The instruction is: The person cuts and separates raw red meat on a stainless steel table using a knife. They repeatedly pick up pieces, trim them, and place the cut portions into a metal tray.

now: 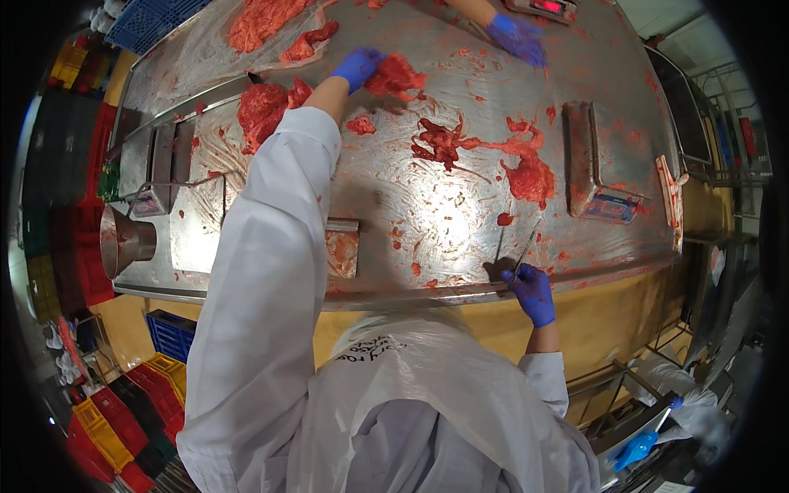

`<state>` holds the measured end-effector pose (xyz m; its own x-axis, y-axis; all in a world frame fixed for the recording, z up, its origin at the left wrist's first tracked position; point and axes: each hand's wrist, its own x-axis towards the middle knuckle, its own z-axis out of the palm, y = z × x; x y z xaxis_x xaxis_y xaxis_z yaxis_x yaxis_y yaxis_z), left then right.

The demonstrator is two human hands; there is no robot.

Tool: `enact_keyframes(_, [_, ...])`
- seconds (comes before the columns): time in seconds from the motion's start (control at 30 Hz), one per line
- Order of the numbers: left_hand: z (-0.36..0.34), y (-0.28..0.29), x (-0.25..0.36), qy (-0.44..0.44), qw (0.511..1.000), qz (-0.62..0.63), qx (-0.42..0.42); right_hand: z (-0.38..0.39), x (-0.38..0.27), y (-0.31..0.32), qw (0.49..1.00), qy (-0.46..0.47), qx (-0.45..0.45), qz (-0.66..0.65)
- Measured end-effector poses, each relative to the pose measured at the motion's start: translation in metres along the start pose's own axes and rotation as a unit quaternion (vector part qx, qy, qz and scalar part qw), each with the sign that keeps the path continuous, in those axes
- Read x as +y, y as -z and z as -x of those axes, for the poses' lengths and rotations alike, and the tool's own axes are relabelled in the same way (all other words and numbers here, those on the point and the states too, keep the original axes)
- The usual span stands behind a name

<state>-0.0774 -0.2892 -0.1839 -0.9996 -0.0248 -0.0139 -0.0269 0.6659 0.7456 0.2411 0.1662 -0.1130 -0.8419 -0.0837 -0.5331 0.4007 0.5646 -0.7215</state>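
Note:
My left hand point(360, 68), in a blue glove, reaches far across the metal table and grips a piece of red raw meat point(398, 79) at its left edge. Its fingers are partly hidden. Near the front edge, my blue-gloved right hand point(532, 294) is closed round a knife point(528, 246), whose thin blade points away over the table. Ahead of the knife lies a larger piece of meat point(528, 176), joined by a strand to a darker red piece point(440, 144). A mound of meat point(265, 113) sits beside my left forearm.
A co-worker's blue-gloved hand point(516, 38) reaches in at the far side. One scale point(604, 168) stands at the right, another point(152, 172) at the left by a metal funnel point(126, 241). More meat point(261, 25) lies on plastic sheeting at the far left. Coloured crates point(111, 419) stand lower left.

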Motion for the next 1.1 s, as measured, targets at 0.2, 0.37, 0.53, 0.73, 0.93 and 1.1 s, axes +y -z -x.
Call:
enact_keyframes(0.2, [0.044,0.019,0.03,-0.016,0.994,-0.11,-0.013,-0.004,0.011,-0.016,0.997,0.008,0.015,-0.077])
enact_keyframes(0.37, [0.043,-0.009,-0.026,-0.022,0.97,-0.241,0.009,-0.015,0.008,-0.02,0.999,0.044,-0.001,0.009])
enact_keyframes(0.53, [0.046,0.017,0.0,0.052,0.993,-0.098,-0.027,-0.008,-0.008,-0.019,0.999,0.046,0.0,0.022])
enact_keyframes(0.73, [0.084,0.024,0.027,0.133,0.982,0.133,0.009,-0.001,-0.007,-0.026,0.998,0.049,-0.025,0.021])
enact_keyframes(0.93, [0.116,-0.041,0.046,-0.132,0.969,-0.185,0.098,-0.012,-0.01,-0.038,0.996,0.052,-0.072,-0.008])
enact_keyframes(1.1, [0.074,-0.044,0.06,0.147,0.982,-0.036,-0.116,-0.003,-0.032,-0.042,0.991,0.089,-0.066,-0.075])
